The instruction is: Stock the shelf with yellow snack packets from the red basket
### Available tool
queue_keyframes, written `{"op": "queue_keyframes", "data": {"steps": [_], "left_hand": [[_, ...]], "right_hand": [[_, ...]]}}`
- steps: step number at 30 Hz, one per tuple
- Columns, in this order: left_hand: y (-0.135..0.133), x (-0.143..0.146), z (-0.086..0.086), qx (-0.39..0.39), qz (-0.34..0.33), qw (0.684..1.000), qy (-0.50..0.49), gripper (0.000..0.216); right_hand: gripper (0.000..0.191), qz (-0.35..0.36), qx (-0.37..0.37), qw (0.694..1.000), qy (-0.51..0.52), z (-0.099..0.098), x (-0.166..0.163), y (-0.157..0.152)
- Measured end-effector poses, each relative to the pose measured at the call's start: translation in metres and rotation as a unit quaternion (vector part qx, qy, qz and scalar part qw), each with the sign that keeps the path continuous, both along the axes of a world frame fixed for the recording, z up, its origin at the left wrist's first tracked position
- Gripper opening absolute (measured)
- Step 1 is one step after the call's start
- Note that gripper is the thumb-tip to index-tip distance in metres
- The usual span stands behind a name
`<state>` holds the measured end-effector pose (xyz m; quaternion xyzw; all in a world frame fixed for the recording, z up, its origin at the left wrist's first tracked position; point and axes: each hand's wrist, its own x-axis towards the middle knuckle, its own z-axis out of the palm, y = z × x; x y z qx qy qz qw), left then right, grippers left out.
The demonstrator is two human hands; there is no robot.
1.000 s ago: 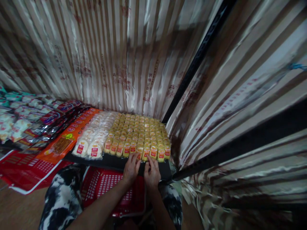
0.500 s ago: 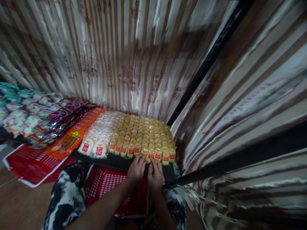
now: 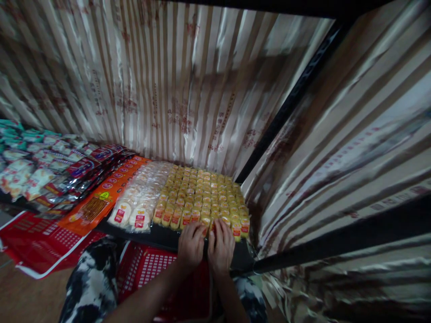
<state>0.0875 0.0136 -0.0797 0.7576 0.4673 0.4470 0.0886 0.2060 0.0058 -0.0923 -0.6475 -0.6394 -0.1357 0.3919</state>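
Observation:
Small yellow wrapped snack cakes (image 3: 202, 188) with red-orange labels stand in tight rows on a black shelf (image 3: 164, 235). At the front row, my left hand (image 3: 191, 246) curls its fingers and thumb around one wrapped cake (image 3: 204, 230), largely hidden by the fingers. Right beside it, my right hand (image 3: 221, 247) has its thumb and bent fingertips on the neighbouring cake, mostly covered by the hand. Both hands are closed at the shelf's front edge. Flat round white packs (image 3: 139, 217) in clear wrap lie to the left of the rows.
An orange snack bag (image 3: 97, 206), dark bags (image 3: 81, 170) and white-and-green bags (image 3: 30, 175) line the shelf leftward. Red baskets (image 3: 151, 269) sit below it. A black post (image 3: 286, 107) and striped wrapping sheet (image 3: 151, 89) bound the back and right.
The view has tilted up slightly, so the shelf sits lower. Both hands remain at the front row; my right fingers now reach farther over the cakes and my left fingers curl more.

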Motion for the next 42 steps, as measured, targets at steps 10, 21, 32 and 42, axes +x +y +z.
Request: {"op": "queue_keyframes", "data": {"steps": [10, 21, 32, 42], "left_hand": [[0.06, -0.01, 0.067, 0.009, -0.037, 0.992, 0.124, 0.037], [0.098, 0.058, 0.081, -0.131, -0.184, 0.947, 0.227, 0.048], [0.129, 0.107, 0.066, -0.241, -0.161, 0.913, 0.287, 0.061], [0.118, 0.111, 0.066, -0.255, -0.168, 0.897, 0.32, 0.064]], "right_hand": [[0.062, -0.13, 0.015, 0.991, 0.009, 0.006, -0.019, 0.025], [0.061, -0.253, 0.036, 0.947, 0.194, -0.012, 0.022, 0.026], [0.065, -0.25, 0.03, 0.953, 0.169, -0.009, 0.017, 0.042], [0.06, -0.279, 0.04, 0.951, 0.127, -0.007, 0.013, 0.042]]}}
